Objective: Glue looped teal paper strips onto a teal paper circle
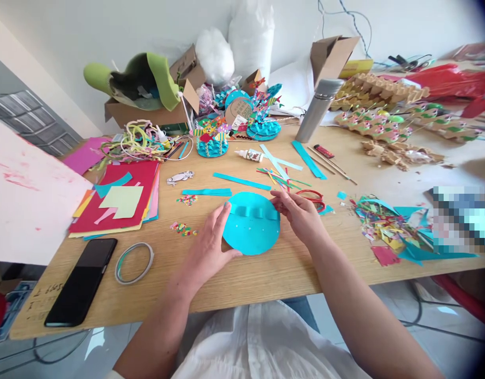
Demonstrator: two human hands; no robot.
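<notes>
A round blue paper disc [252, 241] lies on the table in front of me. Across its upper part runs a wavy blue paper strip [261, 212] with raised loops, and small white dots show below it. My left hand [208, 250] grips the disc's left side, fingers along the edge and thumb at the bottom. At the upper right edge, my right hand [303, 216] has its fingers pinched together by the strip's end. Loose blue strips [242, 181] lie just beyond. Red-handled scissors [313, 199] rest behind my right hand.
At left are a phone [82, 281], a tape roll [134, 263] and stacked coloured paper [119, 210]. A glue bottle [250, 155], a thermos [319, 110] and blue paper models [213, 145] stand farther back. Paper scraps [384, 226] and egg-carton pieces [384, 126] spread over the right.
</notes>
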